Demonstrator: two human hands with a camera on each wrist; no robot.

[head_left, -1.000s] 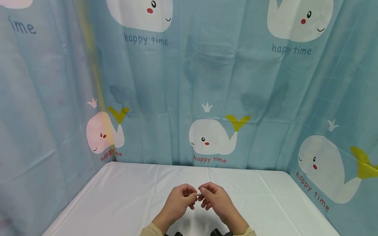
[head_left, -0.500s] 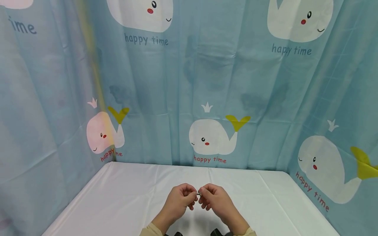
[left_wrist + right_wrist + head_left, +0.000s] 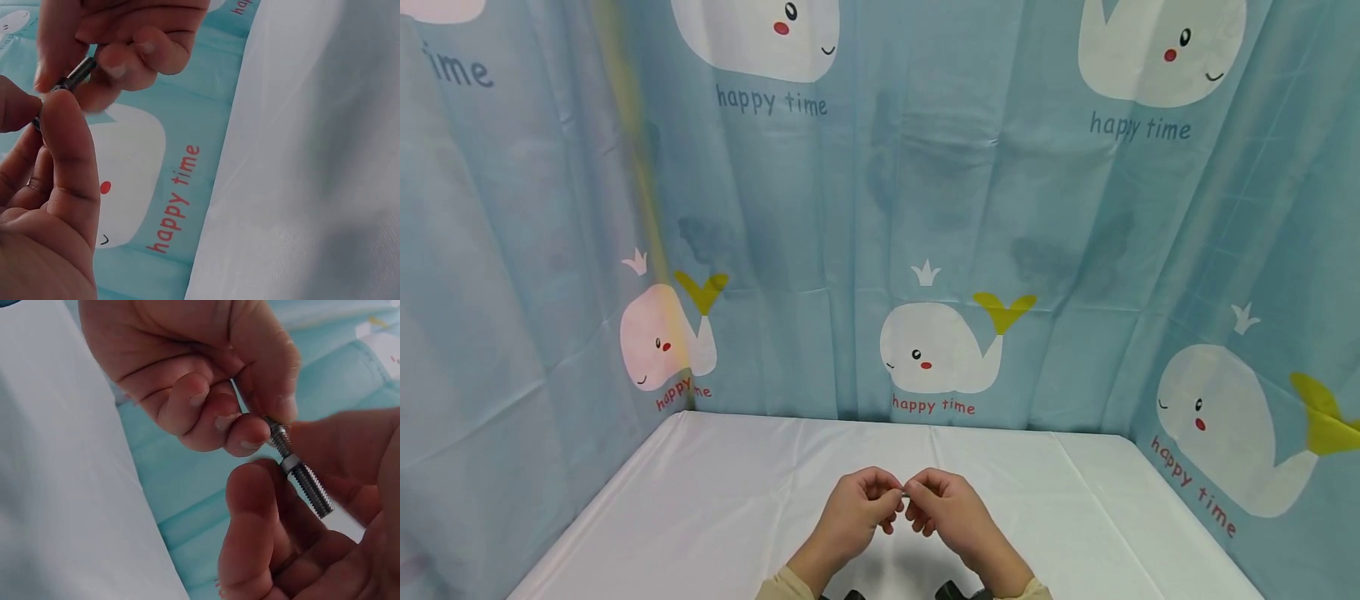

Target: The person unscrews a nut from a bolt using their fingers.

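Over the white table, my left hand [image 3: 848, 510] and right hand [image 3: 953, 508] meet fingertip to fingertip around a small threaded metal bolt [image 3: 906, 495]. In the right wrist view the bolt [image 3: 311, 489] is dark and grooved, with a smooth lighter collar [image 3: 290, 464] partway along. My left hand [image 3: 194, 381] pinches its upper end there. Thumb and finger of my right hand [image 3: 262, 506] grip it near the collar, and its free threaded end points toward the right palm. The left wrist view shows the bolt's tip [image 3: 81, 72] sticking out between the hands. Fingers hide the other end.
A white cloth covers the table [image 3: 700, 508]. Behind and at both sides hangs a blue curtain [image 3: 820, 208] printed with whales. Dark wrist gear [image 3: 953, 590] shows at the bottom edge, beside beige sleeves [image 3: 786, 586].
My right hand's fingers have shifted slightly left and closed in on the bolt, so less of it shows between the hands. The left hand has hardly moved.
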